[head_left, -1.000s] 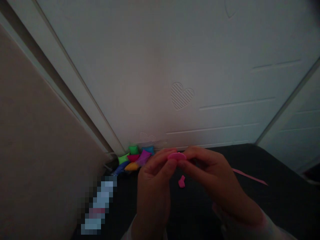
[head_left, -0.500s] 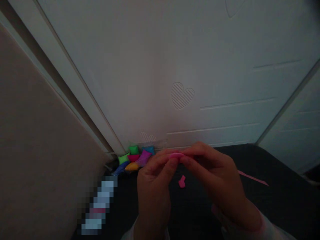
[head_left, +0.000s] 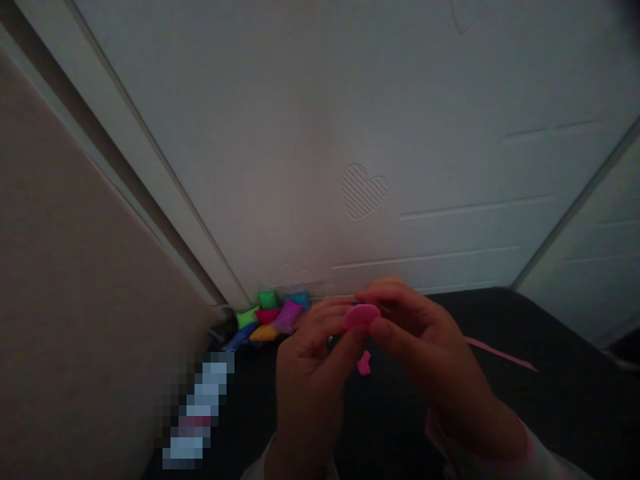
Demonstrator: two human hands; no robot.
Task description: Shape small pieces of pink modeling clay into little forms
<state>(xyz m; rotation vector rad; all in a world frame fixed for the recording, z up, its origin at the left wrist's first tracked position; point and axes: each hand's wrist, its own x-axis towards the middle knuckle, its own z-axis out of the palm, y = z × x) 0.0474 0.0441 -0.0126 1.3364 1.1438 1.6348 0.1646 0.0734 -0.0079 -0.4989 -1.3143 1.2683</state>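
- The white panel (head_left: 280,140) is rising behind your work, its striped heart (head_left: 364,192) facing you above your hands.
- The black table (head_left: 540,413) is spreading beneath both hands and meeting the panel's foot.
- Your right hand (head_left: 440,360) is coming in from the right, its thumb tip meeting the disc at the right near edge; its forefinger is arching over the far edge, and I cannot tell whether that finger is touching.
- Your left hand (head_left: 313,363) is pinching the disc from the left, its thumb under the near edge and its fingers behind.
- A pixelated patch (head_left: 203,407) is hiding something at the table's left.
- Coloured packets (head_left: 287,315) are lying bunched by the panel, just beyond your left hand.
- A thin pink strip (head_left: 503,355) is lying right of your right hand, slanting toward you at its outer end.
- The pink disc (head_left: 363,316) is sitting above the table between both thumbs, its longer visible axis running side to side, across your fingertips; the left hand is nearer, bearing its underside.
- A pink scrap (head_left: 364,365) is lying on the table, below the disc in view, between your wrists.
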